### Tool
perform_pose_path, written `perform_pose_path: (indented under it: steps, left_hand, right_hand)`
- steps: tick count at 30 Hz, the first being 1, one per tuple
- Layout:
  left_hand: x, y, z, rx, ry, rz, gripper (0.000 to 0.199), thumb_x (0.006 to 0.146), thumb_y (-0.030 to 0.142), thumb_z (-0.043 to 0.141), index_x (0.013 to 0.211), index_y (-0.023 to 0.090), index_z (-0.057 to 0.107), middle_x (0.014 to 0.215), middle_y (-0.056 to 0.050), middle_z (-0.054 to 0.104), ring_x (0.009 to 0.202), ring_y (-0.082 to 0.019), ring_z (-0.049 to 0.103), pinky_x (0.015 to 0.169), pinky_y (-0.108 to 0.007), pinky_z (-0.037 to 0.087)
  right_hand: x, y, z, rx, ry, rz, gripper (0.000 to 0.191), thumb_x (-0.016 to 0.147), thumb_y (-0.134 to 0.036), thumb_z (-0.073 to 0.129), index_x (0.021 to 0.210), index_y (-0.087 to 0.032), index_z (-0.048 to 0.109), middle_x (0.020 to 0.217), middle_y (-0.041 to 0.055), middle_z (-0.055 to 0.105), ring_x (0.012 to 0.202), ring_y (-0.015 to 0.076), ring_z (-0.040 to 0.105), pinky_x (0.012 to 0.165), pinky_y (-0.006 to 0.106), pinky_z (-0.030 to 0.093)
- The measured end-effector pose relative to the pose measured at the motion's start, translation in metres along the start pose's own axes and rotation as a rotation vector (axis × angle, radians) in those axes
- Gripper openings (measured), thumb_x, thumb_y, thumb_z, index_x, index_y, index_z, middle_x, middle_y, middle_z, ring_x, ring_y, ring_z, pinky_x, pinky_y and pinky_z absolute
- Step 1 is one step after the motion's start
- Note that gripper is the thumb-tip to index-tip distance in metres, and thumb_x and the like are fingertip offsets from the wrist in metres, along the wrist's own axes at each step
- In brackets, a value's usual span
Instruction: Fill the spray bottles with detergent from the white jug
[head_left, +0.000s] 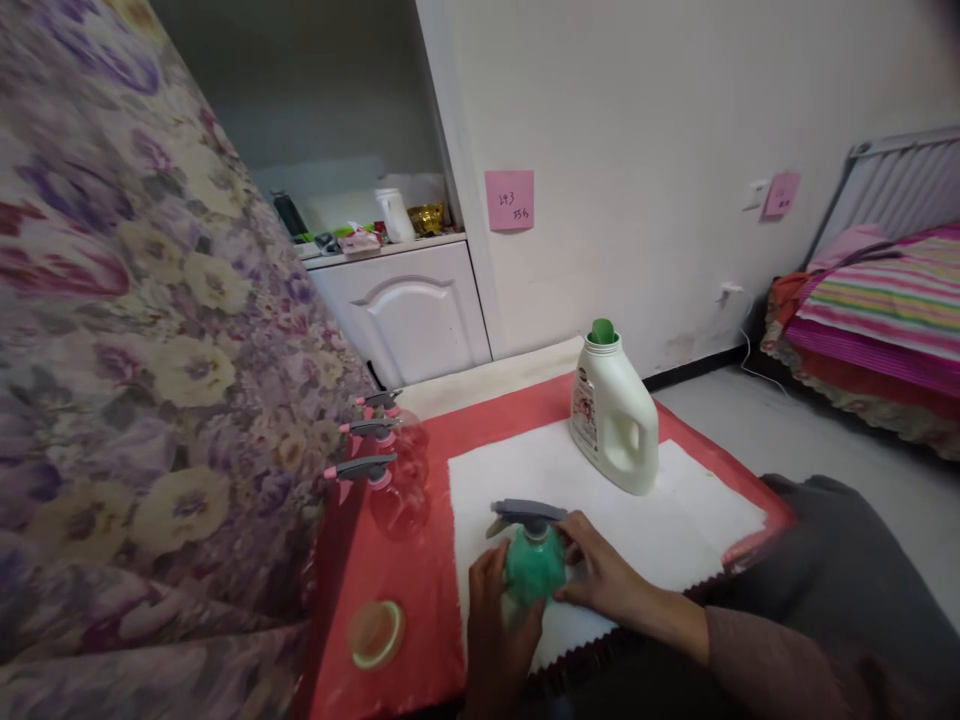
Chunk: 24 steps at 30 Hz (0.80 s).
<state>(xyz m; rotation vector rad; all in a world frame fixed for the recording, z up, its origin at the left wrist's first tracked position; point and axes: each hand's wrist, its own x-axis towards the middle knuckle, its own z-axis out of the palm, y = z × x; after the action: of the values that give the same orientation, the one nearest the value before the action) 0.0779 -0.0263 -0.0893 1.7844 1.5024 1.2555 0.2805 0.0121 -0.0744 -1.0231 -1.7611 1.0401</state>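
A small spray bottle with a see-through green body and a grey trigger head stands near the front edge of the white cloth. From the left, my left hand curls its fingers and thumb around the bottle's side. Against the opposite side my right hand grips it too, its fingers close under the grey head. Behind and to the right, a large cream jug with a handle and a green piece in its mouth stands upright on the cloth.
Several clear spray bottles with grey and pink heads line the table's left edge. A round lid-like piece lies on the red cover at front left. A floral curtain hangs on the left; a bed stands right.
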Motion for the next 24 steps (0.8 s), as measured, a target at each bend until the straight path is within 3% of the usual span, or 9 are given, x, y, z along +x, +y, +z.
perform_pose_path:
  steps: [4,7,13,18,24]
  left_hand:
    - [0.000,0.007,0.011,-0.127,-0.142,0.008,0.058,0.085,0.026,0.059,0.140,0.027,0.042,0.136,-0.011,0.051,0.124,-0.026,0.054,0.103,-0.044,0.047]
    - [-0.003,0.005,0.016,-0.210,-0.184,-0.042,0.057,0.087,0.024,0.055,0.142,0.027,0.041,0.143,-0.011,0.048,0.127,-0.026,0.053,0.105,-0.043,0.046]
    - [-0.005,0.007,0.020,-0.125,-0.104,0.005,0.050,0.087,0.019,0.050,0.136,0.025,0.043,0.135,-0.011,0.053,0.124,-0.025,0.054,0.105,-0.046,0.046]
    - [-0.004,0.012,0.019,-0.015,-0.124,0.049,0.043,0.088,0.023,0.050,0.131,0.025,0.049,0.130,-0.011,0.057,0.123,-0.024,0.054,0.104,-0.044,0.047]
    - [-0.001,0.016,0.018,0.049,-0.174,-0.003,0.043,0.089,0.033,0.050,0.131,0.022,0.052,0.133,-0.011,0.058,0.126,-0.024,0.053,0.108,-0.045,0.043]
  right_hand:
    - [-0.014,0.003,-0.015,-0.079,0.074,0.040,0.073,0.058,-0.013,0.080,0.123,-0.027,0.050,0.098,0.0012,0.047,0.088,0.0214,0.051,0.076,0.036,0.049]
    - [-0.020,-0.003,-0.022,-0.122,0.118,0.072,0.069,0.056,-0.015,0.081,0.117,-0.025,0.052,0.102,0.0028,0.050,0.093,0.0237,0.053,0.082,0.039,0.050]
    - [-0.015,-0.001,-0.029,0.016,-0.004,0.119,0.086,0.055,-0.023,0.084,0.130,-0.026,0.042,0.127,0.0071,0.052,0.115,0.0289,0.053,0.100,0.046,0.044]
    - [-0.006,0.013,-0.032,0.075,-0.099,0.012,0.104,0.050,-0.027,0.088,0.141,-0.028,0.038,0.133,0.0094,0.052,0.124,0.0335,0.048,0.106,0.051,0.036]
    - [-0.007,0.014,-0.030,0.062,0.000,-0.015,0.096,0.048,-0.023,0.084,0.134,-0.024,0.042,0.127,0.0086,0.053,0.119,0.0315,0.051,0.102,0.046,0.040]
